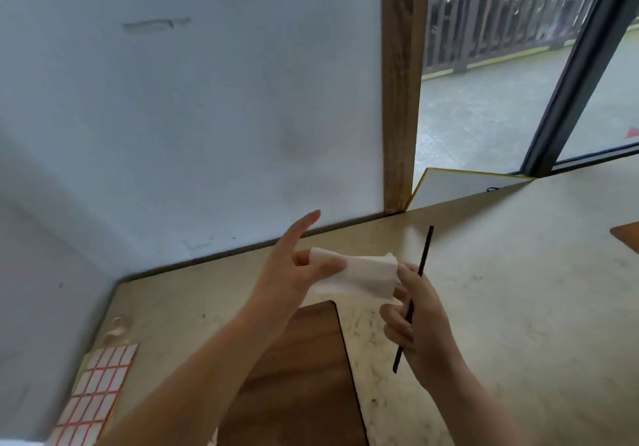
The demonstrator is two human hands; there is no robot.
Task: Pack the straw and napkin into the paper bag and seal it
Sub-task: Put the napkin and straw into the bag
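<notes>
Napkin (359, 278) and straw (416, 283) are both up in the air above the bench (501, 272), held between the two hands. The left hand (294, 272) pinches the napkin's left end between thumb and curled fingers, its forefinger pointing free toward the wall (173, 99). The right hand (420, 324) has a clenched grip round the straw's lower half and also nips the napkin's right edge with its fingertips.

The napkin is white, thin and limp tissue, sagging a little between the two pinches; it looks near weightless and likely tears if tugged hard, so an edge or corner pinch should do, and folding it small first would probably help. The straw is black, slim, straight and stiff (its material cannot be told), light and likely smooth enough to slide in the fingers; a hold near the middle, as now, seems steadiest.

No paper bag can be picked out with certainty; a dark brown flat board (304, 369) with a rounded corner lies on the bench under the hands. The bench top is pale and speckled. At the lower left lies a sheet of red-bordered labels (100, 387), which may serve for sealing.
</notes>
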